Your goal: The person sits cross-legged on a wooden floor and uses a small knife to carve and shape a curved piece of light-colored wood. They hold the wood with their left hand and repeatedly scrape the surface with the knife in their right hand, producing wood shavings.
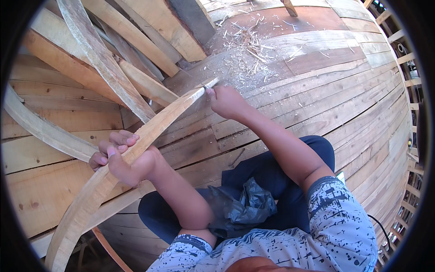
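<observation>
A long curved wooden plank (170, 113) rises from the lower left toward the middle, its narrow tip pointing up and right. My left hand (124, 158) is wrapped round its middle, thumb on the near side and fingers over the far side. At the narrow tip, my right hand (225, 102) is closed, with the thumb against the wood's edge. A small dark, thin thing (205, 86) shows across the tip beside that thumb; its kind is too small to tell, and the fingers hide what they grip.
Boards and beams (136, 36) lean in a pile at upper left. Another curved strip (50, 131) lies beyond my left hand. Wood shavings (249, 50) are scattered over the plank floor (299, 99). A dark plastic bag (249, 204) rests in my lap; slatted framing (410, 84) runs along the right.
</observation>
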A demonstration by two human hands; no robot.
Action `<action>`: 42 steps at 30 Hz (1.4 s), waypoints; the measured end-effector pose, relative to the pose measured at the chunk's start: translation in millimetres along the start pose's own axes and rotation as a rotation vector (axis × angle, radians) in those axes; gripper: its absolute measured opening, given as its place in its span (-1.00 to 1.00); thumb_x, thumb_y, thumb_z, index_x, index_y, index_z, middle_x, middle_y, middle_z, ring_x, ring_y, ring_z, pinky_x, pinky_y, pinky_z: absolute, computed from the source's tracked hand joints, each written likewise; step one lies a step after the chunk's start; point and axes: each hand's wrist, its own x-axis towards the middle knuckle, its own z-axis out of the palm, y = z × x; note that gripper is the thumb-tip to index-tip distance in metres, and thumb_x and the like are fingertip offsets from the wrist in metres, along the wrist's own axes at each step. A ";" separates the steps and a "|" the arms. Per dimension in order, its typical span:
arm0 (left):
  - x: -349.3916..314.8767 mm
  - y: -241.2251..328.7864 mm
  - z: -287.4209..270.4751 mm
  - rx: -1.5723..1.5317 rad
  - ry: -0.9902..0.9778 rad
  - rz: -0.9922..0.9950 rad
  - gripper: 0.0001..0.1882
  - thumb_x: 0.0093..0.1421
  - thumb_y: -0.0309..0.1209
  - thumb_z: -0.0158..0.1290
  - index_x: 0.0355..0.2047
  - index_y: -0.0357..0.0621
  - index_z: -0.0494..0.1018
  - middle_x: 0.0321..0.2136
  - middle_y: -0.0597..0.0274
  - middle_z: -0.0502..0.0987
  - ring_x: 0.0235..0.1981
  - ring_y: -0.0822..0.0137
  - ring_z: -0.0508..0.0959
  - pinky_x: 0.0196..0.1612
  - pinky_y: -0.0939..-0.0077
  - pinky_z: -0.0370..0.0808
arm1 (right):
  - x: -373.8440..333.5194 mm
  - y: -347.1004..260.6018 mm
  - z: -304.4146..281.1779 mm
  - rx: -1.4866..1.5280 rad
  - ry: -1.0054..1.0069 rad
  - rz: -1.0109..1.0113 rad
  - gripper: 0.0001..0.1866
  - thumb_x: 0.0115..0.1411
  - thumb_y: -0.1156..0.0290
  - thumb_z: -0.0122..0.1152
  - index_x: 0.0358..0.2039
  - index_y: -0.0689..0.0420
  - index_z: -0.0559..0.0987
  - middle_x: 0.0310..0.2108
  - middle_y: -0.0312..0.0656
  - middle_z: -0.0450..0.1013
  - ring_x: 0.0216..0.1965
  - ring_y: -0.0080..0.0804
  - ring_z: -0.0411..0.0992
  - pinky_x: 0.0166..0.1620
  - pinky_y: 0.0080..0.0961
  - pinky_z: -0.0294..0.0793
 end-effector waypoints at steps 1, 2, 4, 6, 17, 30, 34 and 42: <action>1.8 0.2 -1.0 0.013 0.022 0.002 -0.73 0.00 -0.52 -0.03 -0.33 -0.08 0.12 -0.75 0.34 0.16 -0.82 0.40 0.23 -0.70 0.57 0.26 | -2.9 -8.4 3.1 -0.031 0.017 -0.043 -0.44 0.45 0.10 -0.16 -0.45 0.34 0.56 -0.47 0.25 0.50 -0.32 0.30 0.48 -0.18 0.10 0.41; 0.7 1.0 0.9 0.033 0.026 0.006 -0.75 0.00 -0.49 -0.02 -0.36 -0.07 0.13 -0.75 0.36 0.16 -0.81 0.42 0.22 -0.69 0.60 0.24 | -7.5 -11.1 -4.1 -0.010 0.005 -0.055 -0.46 0.44 0.12 -0.16 -0.45 0.32 0.56 -0.47 0.25 0.50 -0.32 0.30 0.48 -0.17 0.12 0.41; -1.8 2.5 5.7 0.073 0.034 0.014 -0.76 0.00 -0.43 0.01 -0.42 -0.05 0.14 -0.76 0.41 0.15 -0.78 0.46 0.20 -0.67 0.66 0.21 | -1.2 3.0 -6.1 -0.034 -0.016 0.044 -0.47 0.44 0.12 -0.15 -0.43 0.32 0.57 -0.46 0.25 0.50 -0.31 0.29 0.49 -0.16 0.13 0.41; -1.5 6.1 2.5 0.090 0.034 0.020 -0.75 -0.01 -0.43 0.02 -0.43 -0.06 0.13 -0.76 0.41 0.16 -0.78 0.47 0.19 -0.67 0.66 0.20 | -1.0 -5.8 -11.3 -0.040 -0.038 0.050 -0.47 0.44 0.11 -0.15 -0.41 0.31 0.57 -0.45 0.25 0.51 -0.30 0.29 0.49 -0.16 0.13 0.41; -0.6 6.6 7.0 0.132 0.105 0.017 -0.74 -0.01 -0.45 -0.01 -0.36 -0.07 0.13 -0.76 0.40 0.10 -0.83 0.47 0.15 -0.72 0.64 0.18 | -1.8 -4.3 -10.7 0.032 -0.069 0.084 -0.46 0.44 0.07 -0.17 -0.37 0.31 0.56 -0.43 0.24 0.52 -0.29 0.29 0.49 -0.16 0.10 0.43; 8.9 -0.3 -6.9 0.160 0.132 -0.010 -0.74 0.01 -0.44 0.01 -0.34 -0.05 0.14 -0.73 0.40 0.13 -0.80 0.46 0.16 -0.70 0.65 0.20 | -3.2 -0.3 -5.1 -0.035 -0.092 0.068 -0.45 0.45 0.08 -0.23 -0.27 0.34 0.57 -0.30 0.28 0.53 -0.17 0.28 0.49 -0.06 0.10 0.42; 8.6 0.3 -4.1 0.143 0.147 -0.039 -0.75 0.03 -0.44 0.01 -0.34 -0.04 0.15 -0.73 0.40 0.13 -0.80 0.45 0.16 -0.70 0.64 0.20 | 4.7 13.6 -5.8 -0.061 -0.115 0.160 -0.42 0.46 0.09 -0.26 -0.28 0.37 0.57 -0.28 0.31 0.53 -0.16 0.29 0.50 -0.04 0.09 0.44; 5.9 2.1 -3.9 0.116 0.114 -0.010 -0.74 0.02 -0.46 0.00 -0.36 -0.03 0.13 -0.72 0.39 0.14 -0.81 0.45 0.16 -0.69 0.64 0.19 | -0.3 2.1 -7.4 -0.057 -0.124 0.113 -0.41 0.47 0.07 -0.27 -0.28 0.36 0.57 -0.31 0.31 0.52 -0.16 0.29 0.49 -0.05 0.10 0.44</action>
